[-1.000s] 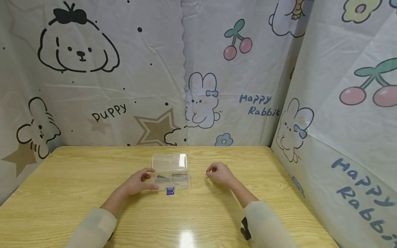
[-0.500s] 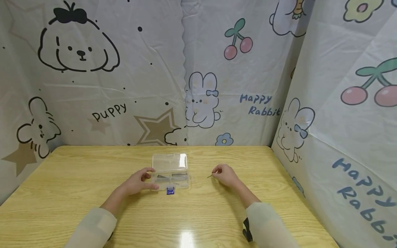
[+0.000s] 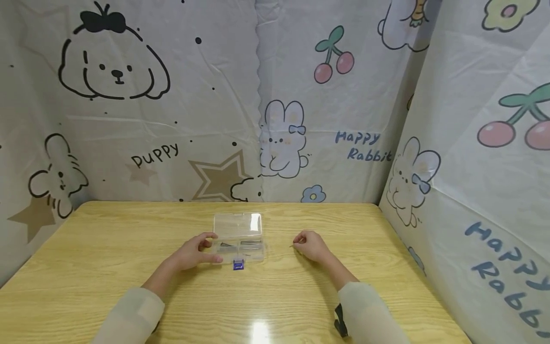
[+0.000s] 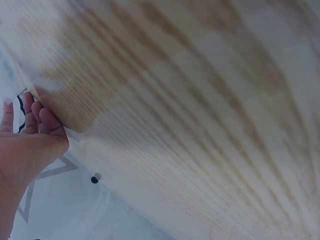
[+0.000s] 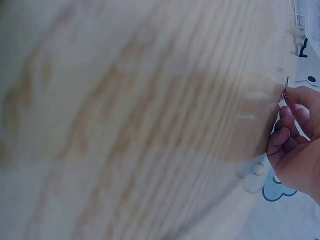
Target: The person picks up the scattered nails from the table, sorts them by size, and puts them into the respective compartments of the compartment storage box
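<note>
While the left hand [image 3: 194,253] grips the clear box [image 3: 238,237], the right hand [image 3: 310,245], just beside, pinches a thin pin [image 3: 292,246].

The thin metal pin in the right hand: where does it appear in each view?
Head: thin metal pin just left of the right hand, right of the clear box.
Left wrist: not in view.
Right wrist: at the right edge, above the fingers.
Shared landmark: the wooden table.

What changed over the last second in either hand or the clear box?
The right hand, pinching a thin pin, drew slightly rightward, away from the clear box. The left hand kept holding the box's left side; box and open lid stayed put.
</note>
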A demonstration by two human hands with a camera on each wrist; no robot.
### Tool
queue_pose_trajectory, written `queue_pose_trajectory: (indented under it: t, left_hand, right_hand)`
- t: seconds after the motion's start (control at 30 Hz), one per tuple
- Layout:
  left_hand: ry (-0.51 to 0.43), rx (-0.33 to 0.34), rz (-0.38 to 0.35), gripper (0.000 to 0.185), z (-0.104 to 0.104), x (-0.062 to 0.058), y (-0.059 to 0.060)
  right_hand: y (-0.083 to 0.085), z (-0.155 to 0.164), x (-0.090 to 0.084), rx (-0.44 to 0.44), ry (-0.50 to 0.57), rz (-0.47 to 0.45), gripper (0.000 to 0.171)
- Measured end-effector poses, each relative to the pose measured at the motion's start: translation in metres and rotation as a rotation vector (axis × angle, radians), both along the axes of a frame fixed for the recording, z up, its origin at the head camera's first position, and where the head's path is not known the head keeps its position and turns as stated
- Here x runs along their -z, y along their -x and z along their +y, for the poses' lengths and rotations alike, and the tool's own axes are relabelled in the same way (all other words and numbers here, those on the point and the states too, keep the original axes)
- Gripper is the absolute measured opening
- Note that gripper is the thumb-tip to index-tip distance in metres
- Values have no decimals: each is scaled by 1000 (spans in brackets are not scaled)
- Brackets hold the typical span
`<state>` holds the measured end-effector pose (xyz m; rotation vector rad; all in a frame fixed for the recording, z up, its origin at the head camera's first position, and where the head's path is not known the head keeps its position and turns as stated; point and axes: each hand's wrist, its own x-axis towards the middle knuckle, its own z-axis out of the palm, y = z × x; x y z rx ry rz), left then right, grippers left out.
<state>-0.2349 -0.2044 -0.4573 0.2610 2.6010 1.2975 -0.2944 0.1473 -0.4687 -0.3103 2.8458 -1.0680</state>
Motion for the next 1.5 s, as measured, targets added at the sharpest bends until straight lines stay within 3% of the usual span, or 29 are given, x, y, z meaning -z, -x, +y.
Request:
queue_pose_trajectory:
  t: [0.9,1.5]
  left_hand:
    - [-7,-13,-2,75,1,3,3]
    - [-13,-16,-16,74,1,2,3]
  right_hand:
    - [-5,6,-1,-40,11,-15,9]
    - [-12,-17,-13,-126,56,-21,12]
